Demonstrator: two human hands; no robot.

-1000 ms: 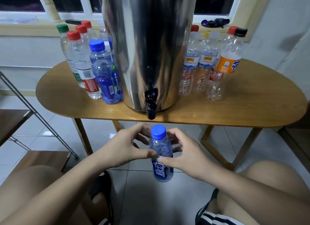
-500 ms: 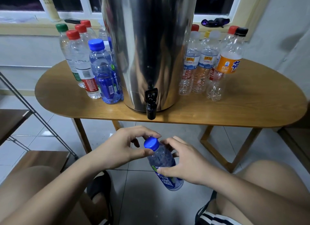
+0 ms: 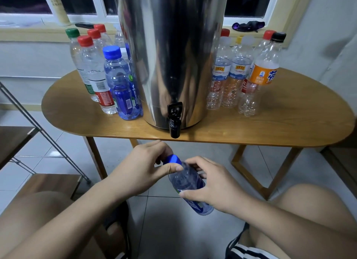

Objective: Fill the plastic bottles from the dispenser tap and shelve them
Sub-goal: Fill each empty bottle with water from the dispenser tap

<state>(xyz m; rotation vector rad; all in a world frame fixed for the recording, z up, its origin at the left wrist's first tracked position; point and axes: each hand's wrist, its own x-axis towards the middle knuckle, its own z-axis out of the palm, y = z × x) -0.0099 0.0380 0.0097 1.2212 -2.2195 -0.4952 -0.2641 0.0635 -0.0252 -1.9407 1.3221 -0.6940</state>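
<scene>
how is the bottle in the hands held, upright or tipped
Tipped: the bottle slants, blue cap up and left, base down and right. The left hand pinches the cap, the right hand grips the body.

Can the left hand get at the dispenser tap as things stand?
Probably yes: the tap sits at the table front edge, with nothing between it and the left hand. But that hand pinches the blue cap of the bottle, so it must let go first.

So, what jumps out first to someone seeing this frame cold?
The tall steel dispenser fills the centre of the wooden table, its black tap at the front edge. Below it, the left hand pinches the blue cap of a tilted blue bottle that the right hand grips.
</scene>
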